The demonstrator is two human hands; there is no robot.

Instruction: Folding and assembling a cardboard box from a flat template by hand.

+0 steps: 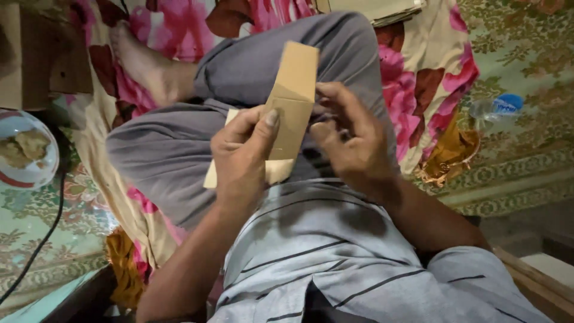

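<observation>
My left hand pinches the folded brown paper envelope, thumb pressed on its front. At three o'clock, my right hand touches its edge with curled fingers.

Folded paper bag between both hands above lap, bowl far left, plastic bottle right

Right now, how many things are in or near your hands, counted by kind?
Brown paper pieces: 1 folded envelope-like piece, gripped by left hand and right hand
Plastic bottles: 1
Bowls: 1
Black cables: 1
Total: 4
</observation>
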